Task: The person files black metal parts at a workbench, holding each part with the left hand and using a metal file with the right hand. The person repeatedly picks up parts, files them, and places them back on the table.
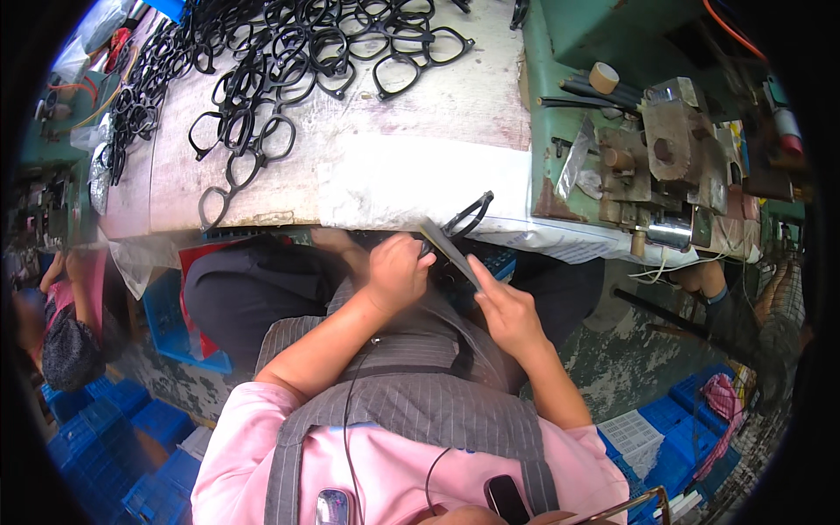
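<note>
Just in front of the bench edge, my left hand (400, 269) is closed around one end of a black eyeglass frame (487, 199). The far rim of this frame sticks up past the bench edge, and its near part is hidden by my fingers and a flat grey strip. That flat grey strip (450, 253), which looks like a file or sanding stick, is gripped at its lower end by my right hand (512, 315). It lies slanted across the frame, close to my left fingers. Whether the strip touches the frame is blurred.
Many black eyeglass frames (293, 42) are heaped on the far left of the white-topped bench (367, 109). A white sheet (420, 175) covers its front edge. A metal clamp-like fixture (674, 144) stands on the right. Blue crates (674, 437) sit on the floor; other people are nearby.
</note>
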Action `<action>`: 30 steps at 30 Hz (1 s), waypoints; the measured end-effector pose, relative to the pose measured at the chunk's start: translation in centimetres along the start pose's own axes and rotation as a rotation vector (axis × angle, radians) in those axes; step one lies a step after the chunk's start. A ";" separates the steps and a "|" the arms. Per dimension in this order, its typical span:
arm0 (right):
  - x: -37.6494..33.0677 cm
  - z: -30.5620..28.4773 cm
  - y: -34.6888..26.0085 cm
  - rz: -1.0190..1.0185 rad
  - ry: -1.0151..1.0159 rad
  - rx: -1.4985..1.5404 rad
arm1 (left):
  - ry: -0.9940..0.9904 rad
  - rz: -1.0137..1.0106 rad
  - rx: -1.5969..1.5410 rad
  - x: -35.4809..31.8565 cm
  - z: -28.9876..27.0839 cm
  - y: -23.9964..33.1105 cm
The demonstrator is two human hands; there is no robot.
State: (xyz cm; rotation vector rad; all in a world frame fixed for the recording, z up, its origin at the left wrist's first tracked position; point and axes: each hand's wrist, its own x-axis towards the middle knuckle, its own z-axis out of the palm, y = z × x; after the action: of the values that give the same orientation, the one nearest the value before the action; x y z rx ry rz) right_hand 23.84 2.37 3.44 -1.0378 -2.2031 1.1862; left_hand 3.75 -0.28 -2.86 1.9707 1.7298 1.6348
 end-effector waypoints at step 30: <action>2.4 -0.1 0.1 -0.053 -0.035 -0.112 | -0.074 0.014 0.062 0.1 -0.2 0.2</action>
State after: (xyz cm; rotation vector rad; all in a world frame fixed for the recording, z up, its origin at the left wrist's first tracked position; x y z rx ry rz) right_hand 22.44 4.33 3.48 -1.0023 -2.3328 1.0770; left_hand 3.75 -0.37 -2.59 2.0472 1.7642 1.5092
